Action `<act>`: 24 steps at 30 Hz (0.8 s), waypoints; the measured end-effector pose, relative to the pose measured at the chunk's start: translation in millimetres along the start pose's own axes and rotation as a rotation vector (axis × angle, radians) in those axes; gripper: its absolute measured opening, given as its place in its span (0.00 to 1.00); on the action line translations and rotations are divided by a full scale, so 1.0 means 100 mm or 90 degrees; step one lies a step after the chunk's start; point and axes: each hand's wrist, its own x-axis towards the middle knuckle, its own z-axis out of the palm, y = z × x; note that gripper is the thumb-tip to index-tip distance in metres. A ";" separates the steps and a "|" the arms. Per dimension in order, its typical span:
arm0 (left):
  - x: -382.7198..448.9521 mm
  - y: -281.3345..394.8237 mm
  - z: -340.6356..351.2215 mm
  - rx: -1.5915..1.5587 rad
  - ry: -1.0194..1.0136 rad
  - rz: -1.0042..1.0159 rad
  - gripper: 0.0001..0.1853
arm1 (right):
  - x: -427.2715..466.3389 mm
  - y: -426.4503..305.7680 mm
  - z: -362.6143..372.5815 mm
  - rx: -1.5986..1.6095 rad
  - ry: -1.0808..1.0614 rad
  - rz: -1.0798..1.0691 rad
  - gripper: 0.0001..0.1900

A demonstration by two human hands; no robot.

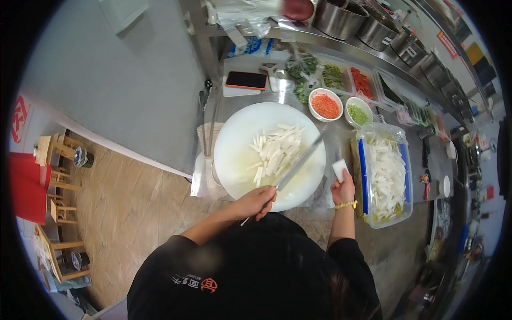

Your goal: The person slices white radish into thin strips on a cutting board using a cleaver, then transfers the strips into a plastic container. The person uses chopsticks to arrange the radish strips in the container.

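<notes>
A round white cutting board (236,136) lies before me, with a loose pile of cut white vegetable strips (280,148), probably radish, at its middle. My left hand (260,201) grips a kitchen knife (302,159) at the board's near edge. The blade is seen almost edge-on and slants up and right across the board, beside the strips. Right of the board, my right hand (343,192) holds a small white block (340,169), seemingly of the same vegetable. Close by that hand is a clear plastic box (386,222) with blue side clips, filled with similar white strips.
Behind the board are a bowl of chopped red-orange food (325,105), a bowl of chopped greens (359,113), a phone (246,80) and a peeler (270,74). Tongs (208,128) lie left on a cloth. Steel pots (340,20) line the shelf above; a grey partition (132,92) borders the left.
</notes>
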 end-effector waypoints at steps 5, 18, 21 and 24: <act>0.34 -0.18 0.12 -0.024 -0.057 -0.102 0.22 | -0.14 0.06 -0.48 -0.001 0.018 -0.005 0.08; 0.26 -0.02 -0.17 0.025 0.088 -0.025 0.22 | -0.20 0.59 0.46 -0.661 -0.022 -0.334 0.17; 0.20 -0.05 -0.05 0.088 0.100 -0.011 0.21 | -0.19 0.67 0.57 -0.832 0.071 -0.439 0.16; 0.14 0.02 0.17 0.122 0.125 -0.024 0.20 | -0.14 0.78 0.56 -0.885 0.127 -0.531 0.15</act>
